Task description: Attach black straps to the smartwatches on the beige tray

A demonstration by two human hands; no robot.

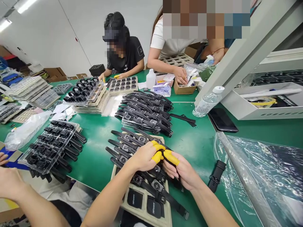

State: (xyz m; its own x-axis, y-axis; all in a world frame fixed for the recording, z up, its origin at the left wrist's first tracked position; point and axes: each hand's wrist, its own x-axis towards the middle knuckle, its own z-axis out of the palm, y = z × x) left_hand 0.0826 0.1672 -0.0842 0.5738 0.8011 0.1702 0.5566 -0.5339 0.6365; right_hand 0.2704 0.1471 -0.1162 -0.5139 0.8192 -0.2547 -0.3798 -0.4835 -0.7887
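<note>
A cream moulded plastic tray (139, 214) lies below the hands; two of its near compartments each hold a black square piece with pale lettering, and black watches with long straps (157, 186) lie across the rest, some straps reaching past its rim. To the left, a clear plastic tray (76, 128) carries rows of black watches, their straps hanging out underneath. Beyond the cream tray, a heap of black strapped watches (144, 110) sits on clear trays. A brown cardboard box (184, 90) holds small items, with a co-worker's hand (181, 75) over it, and an open white box (272, 112) at the right contains a yellow object.

The glossy green tabletop (194, 143) has bare room to the right of the heap and also between the clear tray and the cream one. Beside the right forearm lies a loose black strap (216, 176), near a crumpled clear plastic sheet (267, 179).

Both hands meet above the cream tray's right side. The left hand (150, 156) comes in palm down, yellow-covered fingertips in a narrow pinch on a small black piece (163, 153), mostly hidden; the right hand (177, 167) grips it from the other side, its yellow-covered digit on top and other fingers curled beneath
</note>
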